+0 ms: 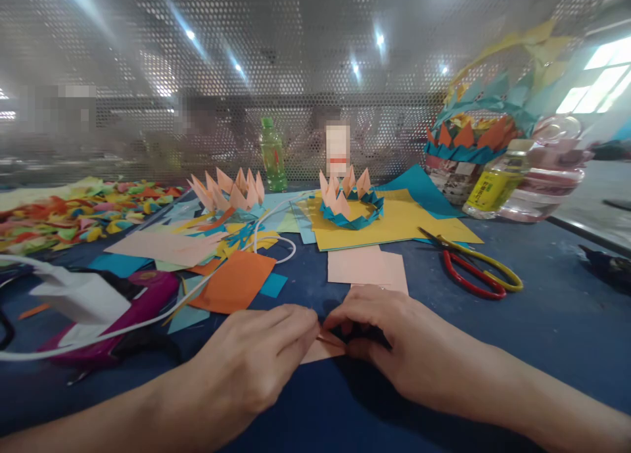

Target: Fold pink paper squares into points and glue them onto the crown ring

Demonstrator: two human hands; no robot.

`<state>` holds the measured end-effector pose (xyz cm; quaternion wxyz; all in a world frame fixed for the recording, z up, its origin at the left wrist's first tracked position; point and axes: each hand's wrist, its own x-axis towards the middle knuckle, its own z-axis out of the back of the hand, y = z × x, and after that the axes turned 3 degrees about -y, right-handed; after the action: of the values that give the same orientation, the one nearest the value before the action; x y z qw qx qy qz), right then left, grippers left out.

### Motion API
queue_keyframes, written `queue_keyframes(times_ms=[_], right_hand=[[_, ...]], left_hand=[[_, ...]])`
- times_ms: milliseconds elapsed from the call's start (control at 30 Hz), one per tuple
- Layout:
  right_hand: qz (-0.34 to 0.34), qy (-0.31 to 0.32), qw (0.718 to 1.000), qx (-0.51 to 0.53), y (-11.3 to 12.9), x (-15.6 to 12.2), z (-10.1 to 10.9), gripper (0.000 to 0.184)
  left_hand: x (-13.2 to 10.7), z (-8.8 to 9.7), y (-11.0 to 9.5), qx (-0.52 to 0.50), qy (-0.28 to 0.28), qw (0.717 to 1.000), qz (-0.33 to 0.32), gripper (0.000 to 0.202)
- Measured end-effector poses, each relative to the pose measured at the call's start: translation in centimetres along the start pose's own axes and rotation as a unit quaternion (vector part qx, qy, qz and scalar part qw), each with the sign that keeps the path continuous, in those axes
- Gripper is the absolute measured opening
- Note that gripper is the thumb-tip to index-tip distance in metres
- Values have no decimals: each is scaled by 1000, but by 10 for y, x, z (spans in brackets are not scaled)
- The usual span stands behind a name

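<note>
Peach paper (321,353), partly behind left hand (263,357); apparently folded

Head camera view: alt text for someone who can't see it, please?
A person's left hand and right hand touch a small folded pink paper on a dark blue table. Beyond sits a blue paper ring with pink spikes; scissors lie to its right.

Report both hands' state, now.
Left hand: curled over folded peach paper; grip hidden, can't be told.
Right hand: bent, fingertips at same paper; grip can't be told.
</note>
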<state>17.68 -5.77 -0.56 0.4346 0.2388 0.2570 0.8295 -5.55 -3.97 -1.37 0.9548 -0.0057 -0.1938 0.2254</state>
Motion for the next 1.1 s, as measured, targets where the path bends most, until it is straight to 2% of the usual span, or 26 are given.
queue_keyframes(times_ms=[200,333,500,667,767,933,1100], right_hand=[[12,4,1000,-1,-1,0,0,40],[4,6,1000,-8,-2,0,-1,34],[0,10,1000,-11,0,-1,0,29],[16,2,1000,-18,3,0,2,38],[19,-5,1000,-21,3,0,2,42],[17,17,999,-26,1,-1,2,39],[30,21,998,-55,1,-2,4,32]], left_hand=[[-4,0,0,-13,26,1000,4,22],[-5,1,-1,-9,45,999,8,21],[-3,3,-2,-2,35,999,11,22],[-2,7,-4,12,42,999,-1,25],[-5,3,-1,15,54,998,-1,23],[-10,-7,6,17,50,999,4,23],[-8,-1,0,16,53,998,7,24]])
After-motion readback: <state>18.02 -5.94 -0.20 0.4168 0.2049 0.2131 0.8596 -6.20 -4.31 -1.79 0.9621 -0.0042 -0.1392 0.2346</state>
